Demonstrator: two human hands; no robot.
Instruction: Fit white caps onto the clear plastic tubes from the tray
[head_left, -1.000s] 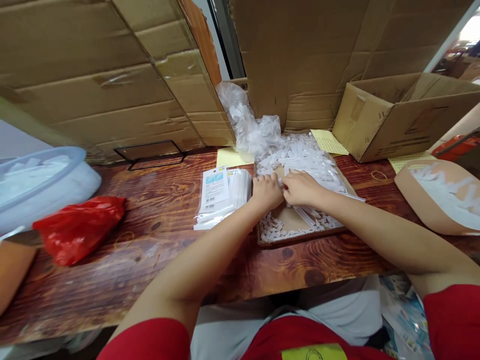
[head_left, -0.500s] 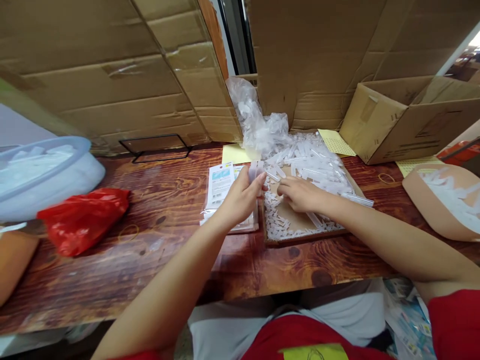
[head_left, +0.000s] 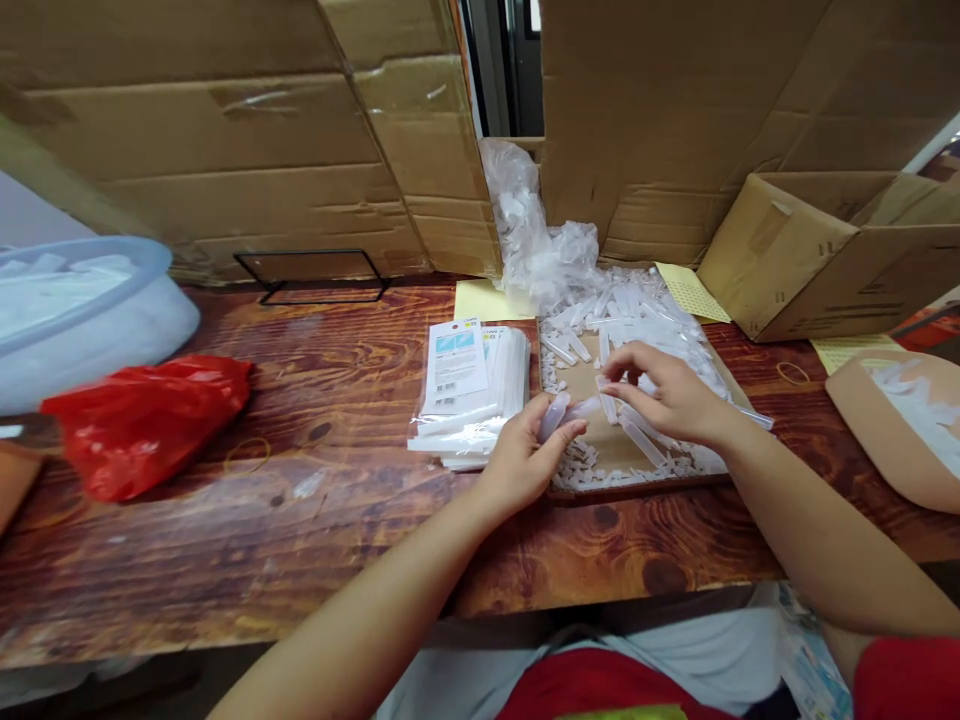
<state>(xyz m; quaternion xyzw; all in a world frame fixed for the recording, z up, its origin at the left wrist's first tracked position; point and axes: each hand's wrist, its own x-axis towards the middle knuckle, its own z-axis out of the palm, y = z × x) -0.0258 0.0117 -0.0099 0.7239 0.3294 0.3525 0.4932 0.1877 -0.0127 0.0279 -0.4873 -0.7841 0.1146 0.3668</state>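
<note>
My left hand [head_left: 525, 448] is at the near left corner of a shallow cardboard tray [head_left: 581, 380], its fingers closed around translucent plastic strips [head_left: 553, 416]. Over the tray, my right hand [head_left: 666, 396] pinches a small clear plastic strip [head_left: 606, 402] between thumb and fingers. Many similar strips [head_left: 637, 315] are heaped in the tray's far part, and small white pieces [head_left: 581, 468] lie along its near and left sides. Left of the tray, a stack of clear packets with printed cards [head_left: 457, 365] lies on the wooden table.
A red plastic bag [head_left: 150, 420] and a pale blue basin [head_left: 161, 310] are on the left. Crumpled clear plastic [head_left: 551, 260] lies behind the tray. To the right stand a cardboard box [head_left: 802, 260] and a tan container [head_left: 877, 425] of white pieces. Cardboard panels [head_left: 247, 140] rise behind.
My left hand has moved right and nearer, off the packet stack to the tray's edge. My right hand has lifted from the pieces, now pinching a strip. The view has shifted slightly.
</note>
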